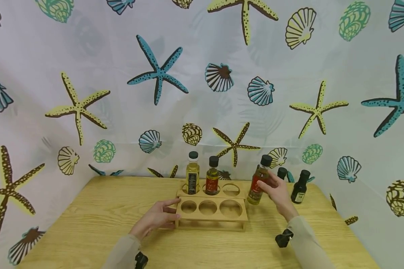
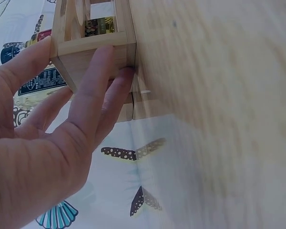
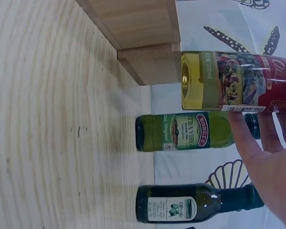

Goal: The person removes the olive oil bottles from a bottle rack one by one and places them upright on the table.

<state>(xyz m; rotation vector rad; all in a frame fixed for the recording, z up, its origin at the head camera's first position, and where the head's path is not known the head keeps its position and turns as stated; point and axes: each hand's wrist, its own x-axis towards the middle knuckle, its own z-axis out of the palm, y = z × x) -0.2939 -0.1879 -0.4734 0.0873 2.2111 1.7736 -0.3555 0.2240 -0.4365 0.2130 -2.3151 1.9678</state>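
A two-tiered wooden bottle rack [image 1: 211,220] stands on the table, with round holes in both tiers. My left hand [image 1: 159,216] touches its left end; in the left wrist view the fingertips [image 2: 102,57] rest against the end panel. A yellow oil bottle [image 1: 192,175] and a red-labelled oil bottle [image 1: 212,181] stand upright in the back tier. Just right of the rack, my right hand [image 1: 277,192] grips another red-labelled oil bottle [image 1: 257,183], slightly tilted. In the right wrist view, that oil bottle's base [image 3: 190,81] is raised off the table.
Beyond the right hand, a green Borges olive oil bottle [image 3: 186,131] and a dark olive oil bottle [image 1: 300,188] stand on the wooden table [image 1: 121,198]. A cloth [image 1: 202,112] printed with starfish and shells hangs behind the table and along its sides.
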